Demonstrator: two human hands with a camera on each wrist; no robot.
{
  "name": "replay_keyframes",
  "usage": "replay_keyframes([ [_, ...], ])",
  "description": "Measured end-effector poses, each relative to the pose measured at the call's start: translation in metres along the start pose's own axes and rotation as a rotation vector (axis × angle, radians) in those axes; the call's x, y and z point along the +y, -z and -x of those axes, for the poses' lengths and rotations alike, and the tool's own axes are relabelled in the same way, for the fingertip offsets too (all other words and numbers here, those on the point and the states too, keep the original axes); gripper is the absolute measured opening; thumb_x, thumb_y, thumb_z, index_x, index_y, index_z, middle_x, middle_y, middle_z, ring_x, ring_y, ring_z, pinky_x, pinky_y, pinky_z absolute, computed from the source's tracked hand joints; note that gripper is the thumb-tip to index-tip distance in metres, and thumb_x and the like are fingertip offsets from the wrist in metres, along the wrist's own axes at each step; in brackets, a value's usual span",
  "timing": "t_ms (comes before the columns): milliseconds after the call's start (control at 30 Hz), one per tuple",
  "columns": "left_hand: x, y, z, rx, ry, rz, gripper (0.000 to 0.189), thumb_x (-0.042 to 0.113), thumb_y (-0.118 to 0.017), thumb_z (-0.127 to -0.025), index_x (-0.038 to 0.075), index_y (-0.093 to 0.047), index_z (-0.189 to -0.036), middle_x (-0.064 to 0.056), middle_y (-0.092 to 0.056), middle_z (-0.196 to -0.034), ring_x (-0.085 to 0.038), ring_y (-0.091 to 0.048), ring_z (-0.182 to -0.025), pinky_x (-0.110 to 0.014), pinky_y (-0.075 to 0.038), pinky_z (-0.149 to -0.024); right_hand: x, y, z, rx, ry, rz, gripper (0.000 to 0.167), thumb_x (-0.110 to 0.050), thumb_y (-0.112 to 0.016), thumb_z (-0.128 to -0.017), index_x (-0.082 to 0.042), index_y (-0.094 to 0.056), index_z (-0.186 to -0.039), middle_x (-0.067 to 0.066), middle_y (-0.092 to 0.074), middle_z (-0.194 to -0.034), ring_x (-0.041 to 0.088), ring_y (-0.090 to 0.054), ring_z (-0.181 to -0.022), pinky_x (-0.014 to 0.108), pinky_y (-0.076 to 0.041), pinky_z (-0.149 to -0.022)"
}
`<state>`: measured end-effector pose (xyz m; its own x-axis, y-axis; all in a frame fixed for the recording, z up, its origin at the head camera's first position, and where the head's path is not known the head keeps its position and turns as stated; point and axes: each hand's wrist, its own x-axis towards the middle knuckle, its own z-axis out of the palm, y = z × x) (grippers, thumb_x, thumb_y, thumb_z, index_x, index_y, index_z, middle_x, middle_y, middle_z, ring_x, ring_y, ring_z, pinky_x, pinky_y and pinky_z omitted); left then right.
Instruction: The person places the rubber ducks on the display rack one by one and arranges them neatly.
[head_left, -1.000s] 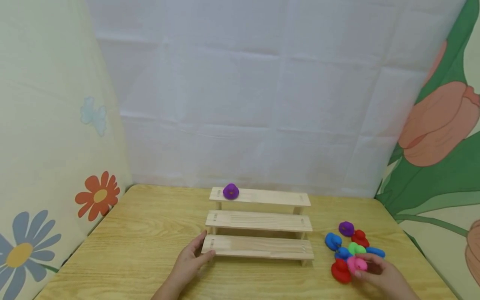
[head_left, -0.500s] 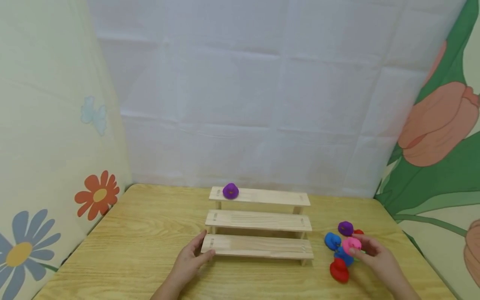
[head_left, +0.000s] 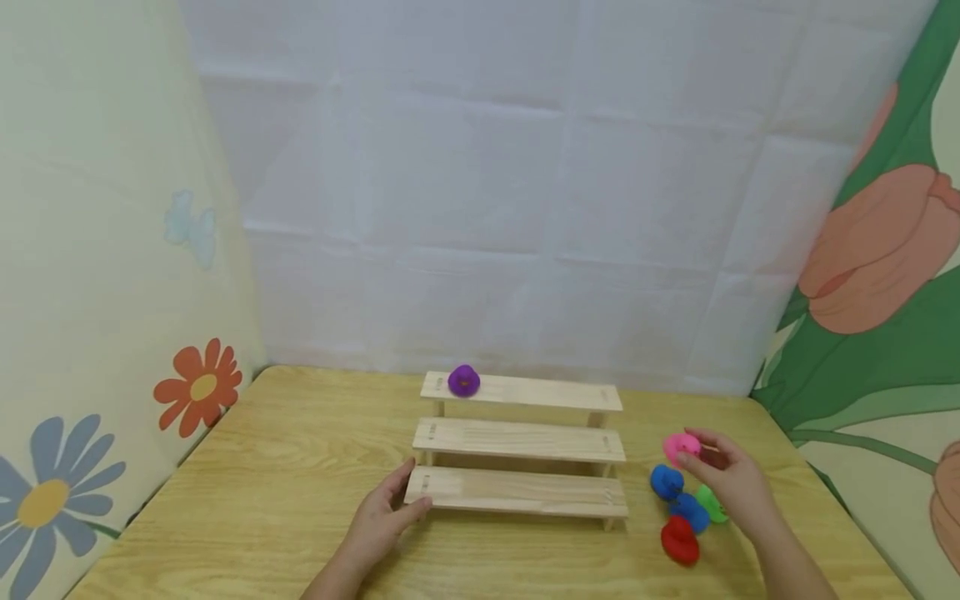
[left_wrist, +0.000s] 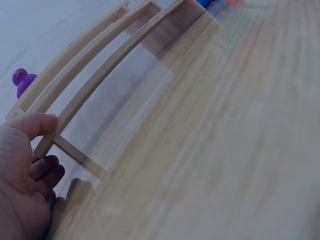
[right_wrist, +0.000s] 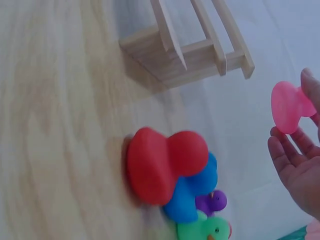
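Note:
My right hand [head_left: 738,483] pinches a pink rubber duck [head_left: 681,448] between thumb and fingers, raised above the other ducks. The right wrist view shows its flat underside facing the wooden stand. With my left hand [head_left: 378,521] I grip the left end of the lowest step of a three-tier wooden display stand [head_left: 517,490]. In the left wrist view the thumb [left_wrist: 37,124] lies over the plank and the other fingers curl below it. A purple rubber duck [head_left: 464,381] sits near the left end of the top step.
Right of the stand, a red duck [head_left: 680,540], two blue ducks [head_left: 688,512] [head_left: 667,481] and a green duck [head_left: 711,504] cluster on the wooden table [head_left: 300,450]. Another purple duck [right_wrist: 215,201] shows behind them in the right wrist view. A white cloth [head_left: 480,208] hangs behind.
My right hand has lifted the pink duck out of the cluster and carried it toward the back and slightly left. My left hand keeps its grip on the stand.

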<state>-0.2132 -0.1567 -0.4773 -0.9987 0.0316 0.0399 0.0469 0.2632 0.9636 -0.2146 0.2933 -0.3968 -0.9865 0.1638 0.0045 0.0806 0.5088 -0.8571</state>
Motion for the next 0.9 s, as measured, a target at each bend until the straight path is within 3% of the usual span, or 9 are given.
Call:
replay_keyframes([
  [167,0.000,0.000,-0.001,0.000,-0.012,0.009,0.074,0.015,-0.071,-0.089,-0.009,-0.033,-0.147,-0.027,-0.041,-0.149,-0.041,-0.041,-0.138,-0.049,-0.035,-0.113,-0.015,-0.011,-0.010,-0.006,0.059,-0.010,0.064,-0.039,-0.070,-0.090,-0.007,-0.049,-0.142,0.021,-0.055,-0.140,0.026,-0.058,-0.123,0.019,-0.054,-0.086],
  [233,0.000,0.000,-0.001,0.000,-0.011,0.012,0.074,0.015,-0.071,-0.089,-0.009,-0.033,-0.147,-0.027,-0.040,-0.149,-0.041,-0.041,-0.139,-0.049,-0.034,-0.113,-0.020,-0.016,-0.014,-0.020,0.072,-0.029,0.064,-0.038,-0.070,-0.090,-0.007,-0.049,-0.143,0.021,-0.054,-0.141,0.033,-0.055,-0.128,0.022,-0.055,-0.089],
  [600,0.000,0.000,-0.001,0.005,-0.001,0.007,0.073,0.015,-0.072,-0.088,-0.009,-0.034,-0.147,-0.027,-0.040,-0.150,-0.040,-0.040,-0.139,-0.050,-0.030,-0.115,-0.049,-0.040,-0.031,-0.043,0.110,-0.073,0.061,-0.033,-0.073,-0.089,-0.005,-0.053,-0.139,0.019,-0.059,-0.135,0.028,-0.061,-0.121,0.035,-0.054,-0.096],
  [900,-0.002,0.000,0.000,0.009,-0.026,-0.009,0.073,0.015,-0.071,-0.089,-0.010,-0.034,-0.146,-0.029,-0.043,-0.147,-0.041,-0.043,-0.137,-0.051,-0.033,-0.114,-0.065,-0.059,-0.042,-0.072,0.190,-0.132,0.053,-0.020,-0.073,-0.089,-0.002,-0.056,-0.135,0.021,-0.060,-0.134,0.027,-0.063,-0.119,0.015,-0.051,-0.084],
])
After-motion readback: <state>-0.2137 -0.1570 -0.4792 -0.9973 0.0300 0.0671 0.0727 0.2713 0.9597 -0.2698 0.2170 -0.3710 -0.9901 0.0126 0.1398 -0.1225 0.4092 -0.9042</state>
